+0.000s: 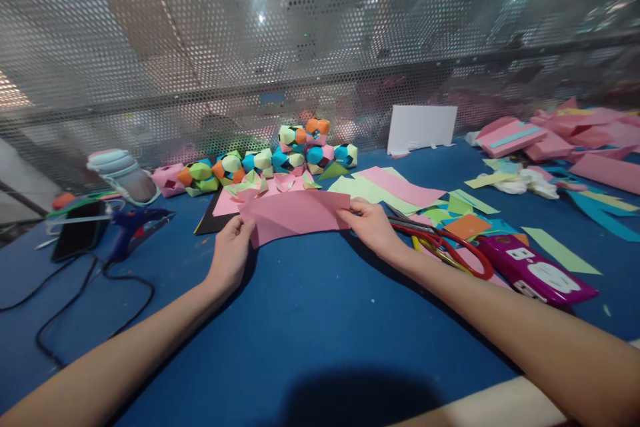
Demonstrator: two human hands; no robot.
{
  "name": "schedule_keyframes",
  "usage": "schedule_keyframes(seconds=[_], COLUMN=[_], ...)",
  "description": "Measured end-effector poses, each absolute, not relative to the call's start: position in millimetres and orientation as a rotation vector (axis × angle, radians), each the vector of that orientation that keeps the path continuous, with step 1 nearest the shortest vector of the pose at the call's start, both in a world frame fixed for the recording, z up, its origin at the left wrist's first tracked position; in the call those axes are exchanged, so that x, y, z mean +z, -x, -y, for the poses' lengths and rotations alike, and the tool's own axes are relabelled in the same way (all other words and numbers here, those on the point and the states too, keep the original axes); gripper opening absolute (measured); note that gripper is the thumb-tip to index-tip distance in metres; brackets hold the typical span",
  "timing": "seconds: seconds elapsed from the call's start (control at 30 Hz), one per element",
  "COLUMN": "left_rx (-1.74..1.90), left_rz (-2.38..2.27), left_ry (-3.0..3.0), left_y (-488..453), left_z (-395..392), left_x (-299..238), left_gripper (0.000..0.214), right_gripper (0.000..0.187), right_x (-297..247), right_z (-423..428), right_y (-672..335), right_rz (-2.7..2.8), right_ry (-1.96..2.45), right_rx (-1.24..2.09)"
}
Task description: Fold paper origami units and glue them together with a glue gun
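A strip of pink paper [300,219] is stretched between my two hands, slightly bowed, above the blue table. My left hand [232,250] pinches its left end, and my right hand [371,227] pinches the right end. Just behind the strip lie folded pink and green paper pieces [253,185] on a pink sheet, with a black board [205,221] partly under it. Scissors with red handles [475,257] rest to the right of my right hand, beside pink and light green paper strips [400,187].
Colourful folded paper balls [230,167] line the back, some stacked. On the left are a blue glue gun [127,230], a phone [80,233], cables and a bottle [123,173]. At right lie a purple case [540,273] and heaped paper [585,130]. A perforated metal panel [200,47] stands behind.
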State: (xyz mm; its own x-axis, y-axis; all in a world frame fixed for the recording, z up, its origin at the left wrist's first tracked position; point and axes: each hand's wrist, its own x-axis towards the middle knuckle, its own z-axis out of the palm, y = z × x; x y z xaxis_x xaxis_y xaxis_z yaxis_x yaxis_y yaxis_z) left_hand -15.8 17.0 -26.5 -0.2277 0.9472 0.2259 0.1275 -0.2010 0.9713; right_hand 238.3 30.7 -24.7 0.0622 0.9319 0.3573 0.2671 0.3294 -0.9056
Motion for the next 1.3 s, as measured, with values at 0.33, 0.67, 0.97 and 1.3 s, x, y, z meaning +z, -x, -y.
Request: schedule_keyframes(seconds=[0.33,0.67,0.97,1.3], left_rx=[1.496,1.329,1.219,1.190], left_rz=[-1.412,-1.358,-1.259,-1.157], left_ry=[-1.370,-1.514,-1.614,-1.621], left_y=[3,-22,-29,-31], left_z=[-1,40,58,61], left_x=[-6,4,3,2], left_gripper=[0.013,0.010,0.016,0.014], right_gripper=[0.011,0.005,0.005,0.009], right_x=[-1,0,-7,-12], right_z=[-3,33,48,49], right_y=[-229,-199,-185,-183], right_rz=[1.701,1.762,1.824,1.888], right_ry=[1.138,0.955,0.827,0.838], right_rx=[0.453,0.498,0.518,0.524])
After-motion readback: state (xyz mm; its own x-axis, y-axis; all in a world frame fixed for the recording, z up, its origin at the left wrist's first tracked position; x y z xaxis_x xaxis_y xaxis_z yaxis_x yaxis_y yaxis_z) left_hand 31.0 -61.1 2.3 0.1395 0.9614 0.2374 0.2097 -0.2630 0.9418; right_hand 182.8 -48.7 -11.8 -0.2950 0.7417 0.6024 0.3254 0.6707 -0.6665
